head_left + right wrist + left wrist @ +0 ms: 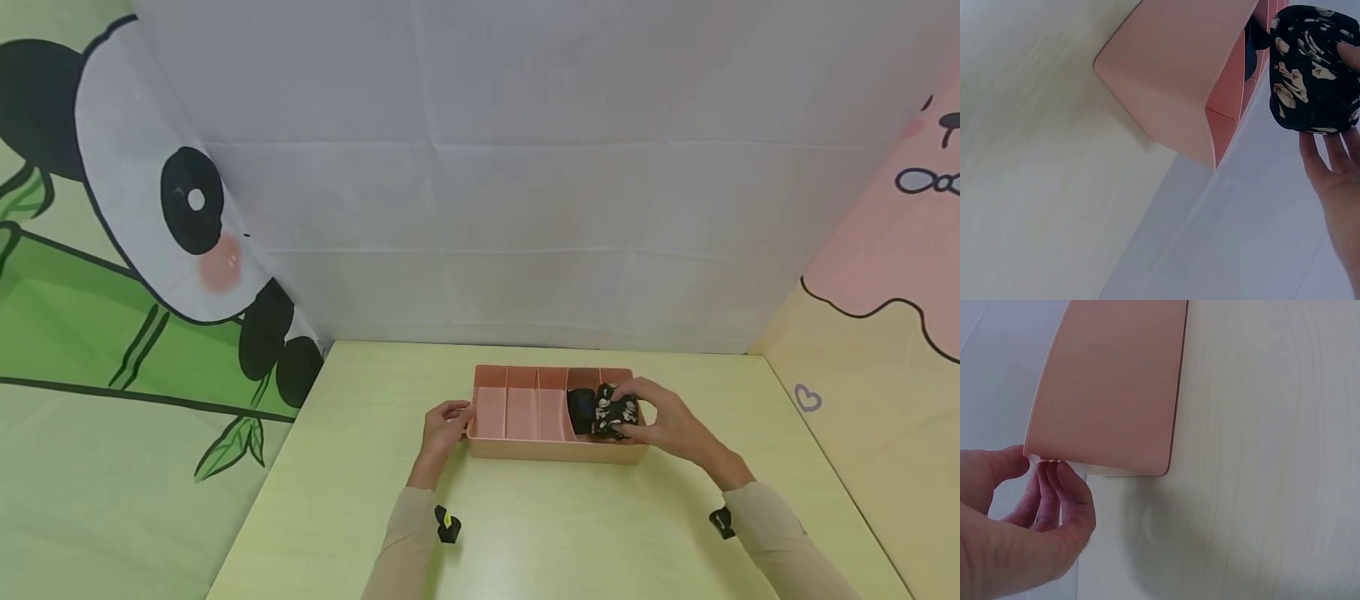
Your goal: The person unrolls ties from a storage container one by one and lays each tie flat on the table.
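While the left hand (444, 429) pinches a box (553, 451), the right (669, 423) grips cloth (1310, 75) above it.

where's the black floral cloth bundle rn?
Head view: the black floral cloth bundle is in the grip of the right hand, over the right end of the pink divided box, just right of the plain dark bundle.
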Demonstrator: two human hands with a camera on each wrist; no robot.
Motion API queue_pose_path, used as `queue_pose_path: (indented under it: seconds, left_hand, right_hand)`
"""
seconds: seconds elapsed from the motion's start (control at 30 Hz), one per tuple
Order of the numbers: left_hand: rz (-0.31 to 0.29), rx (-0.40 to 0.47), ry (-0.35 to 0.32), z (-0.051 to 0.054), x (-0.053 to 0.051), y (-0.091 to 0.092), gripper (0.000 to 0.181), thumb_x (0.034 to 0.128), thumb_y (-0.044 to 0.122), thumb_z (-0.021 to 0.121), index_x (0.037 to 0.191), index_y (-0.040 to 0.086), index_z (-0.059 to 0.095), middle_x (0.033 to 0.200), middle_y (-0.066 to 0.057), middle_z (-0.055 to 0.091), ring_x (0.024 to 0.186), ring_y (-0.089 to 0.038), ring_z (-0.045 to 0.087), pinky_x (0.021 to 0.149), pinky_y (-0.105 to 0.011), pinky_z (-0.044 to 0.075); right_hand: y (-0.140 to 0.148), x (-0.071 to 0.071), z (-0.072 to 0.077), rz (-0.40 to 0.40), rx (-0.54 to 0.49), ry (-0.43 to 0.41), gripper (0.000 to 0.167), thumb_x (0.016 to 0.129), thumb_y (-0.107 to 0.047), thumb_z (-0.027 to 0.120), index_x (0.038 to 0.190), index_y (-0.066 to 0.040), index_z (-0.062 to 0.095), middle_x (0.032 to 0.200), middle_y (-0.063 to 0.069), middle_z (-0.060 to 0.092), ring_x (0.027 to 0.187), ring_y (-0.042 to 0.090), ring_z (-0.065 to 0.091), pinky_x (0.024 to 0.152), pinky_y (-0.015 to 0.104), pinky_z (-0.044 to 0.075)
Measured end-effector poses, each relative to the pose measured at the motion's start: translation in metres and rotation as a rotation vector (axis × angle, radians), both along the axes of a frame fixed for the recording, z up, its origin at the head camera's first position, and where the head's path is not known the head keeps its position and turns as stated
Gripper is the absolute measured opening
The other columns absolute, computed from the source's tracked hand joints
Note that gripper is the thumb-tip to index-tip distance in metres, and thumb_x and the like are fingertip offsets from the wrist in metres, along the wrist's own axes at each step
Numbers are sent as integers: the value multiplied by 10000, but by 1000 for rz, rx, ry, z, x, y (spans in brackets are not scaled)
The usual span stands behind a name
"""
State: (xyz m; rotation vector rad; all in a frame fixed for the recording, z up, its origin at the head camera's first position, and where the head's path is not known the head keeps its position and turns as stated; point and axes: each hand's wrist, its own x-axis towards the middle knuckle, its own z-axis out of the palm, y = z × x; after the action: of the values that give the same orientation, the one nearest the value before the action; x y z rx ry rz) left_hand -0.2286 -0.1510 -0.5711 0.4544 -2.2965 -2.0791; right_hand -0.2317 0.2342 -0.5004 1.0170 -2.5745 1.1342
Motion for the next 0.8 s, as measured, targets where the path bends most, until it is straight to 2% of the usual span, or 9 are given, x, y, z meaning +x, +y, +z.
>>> queue_pose_path:
  seconds: [0.23,0.57,0.8]
  left_hand:
    - [-4,8,5,1,1,0,241,985,122,692,1148,-56,687,961,-133,658,950,-361,671,654,-265,550]
    - [-1,-11,9,3,1,0,254,987,131,691,1147,-66,681,960,-136,652,911,-331,680,648,-260,545]
    - [-4,1,9,2,1,0,252,985,126,693,1148,-66,679,948,-138,655,913,-334,680,657,-275,551]
  right_hand:
    - [-6,4,0,58,-41,27,499,763,13,882,1181,-123,645,1186,11,648,1072,169,606,858,326,553]
    - [-17,10,-4,92,-71,29,505,750,29,885,1172,-121,654,1197,10,651,1063,168,616,859,288,547]
    - [-24,12,-9,77,-58,46,495,739,19,887,1147,-153,664,1205,12,662,1117,198,615,884,320,553]
